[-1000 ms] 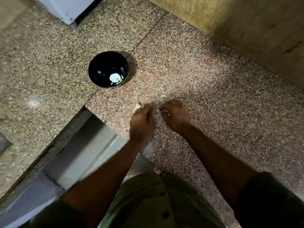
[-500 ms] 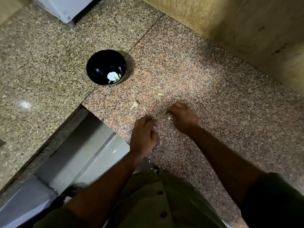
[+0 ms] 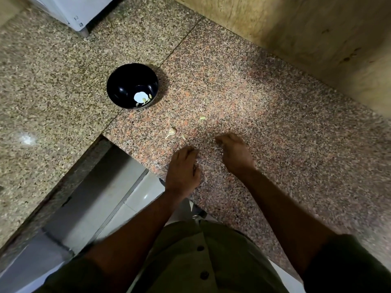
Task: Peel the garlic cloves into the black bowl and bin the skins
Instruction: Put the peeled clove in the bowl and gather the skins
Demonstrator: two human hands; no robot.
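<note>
The black bowl (image 3: 118,81) stands on the granite counter at the upper left of my hands, with a few peeled cloves (image 3: 144,100) in its bottom. An unpeeled garlic clove (image 3: 171,131) lies on the counter between the bowl and my hands, with a thin sliver (image 3: 183,136) beside it and a pale scrap (image 3: 202,118) farther right. My left hand (image 3: 183,170) rests knuckles-up near the counter's front edge, fingers curled under; what they hold is hidden. My right hand (image 3: 233,153) is curled, and a small pale garlic piece (image 3: 218,148) shows at its fingertips.
The counter (image 3: 275,134) runs in an L around a floor gap (image 3: 101,197) at lower left. A tan wall (image 3: 296,34) bounds the far right. A white appliance's corner and foot (image 3: 79,24) sit at the top left. No bin is in view.
A second ago both hands met over one clove. They have since drawn apart and pulled back toward me, the left one to the counter's edge.
</note>
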